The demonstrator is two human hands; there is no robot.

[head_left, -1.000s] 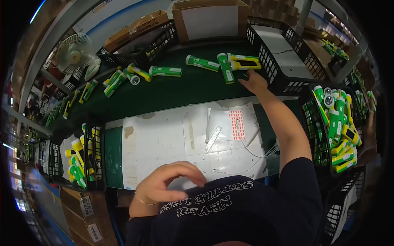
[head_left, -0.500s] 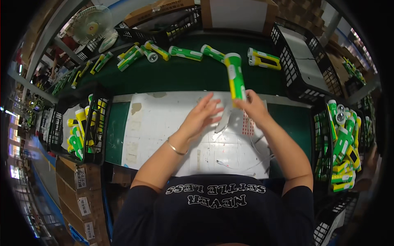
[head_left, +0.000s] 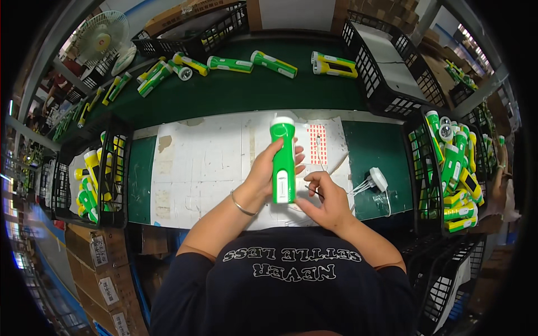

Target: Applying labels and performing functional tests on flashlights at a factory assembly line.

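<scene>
Upright over the white work surface stands a green and white flashlight (head_left: 283, 154), its broad white head pointing away from me. My left hand (head_left: 262, 172) is wrapped around its body, with the fingertips showing on the right side. Close by its tail end is my right hand (head_left: 330, 204), fingers curled and the thumb reaching toward the flashlight's base. A thin dark piece shows at those fingers, too small to name. White cables (head_left: 361, 186) run from a round white plug-like device (head_left: 378, 179) toward the right hand. Beyond that hand lies a sheet of red stickers (head_left: 314, 158).
Black crates of green and yellow flashlights flank me, a left crate (head_left: 126, 185) and a right crate (head_left: 419, 193). More flashlights (head_left: 230, 64) lie along the dark green belt (head_left: 224, 95). Another black crate (head_left: 381, 92) stands at the far right. A fan (head_left: 102, 40) is at the back left.
The flashlight has passed from my right hand to my left and come nearer to me. My right hand has moved down beside its tail. The view has shifted, bringing the round white device into sight.
</scene>
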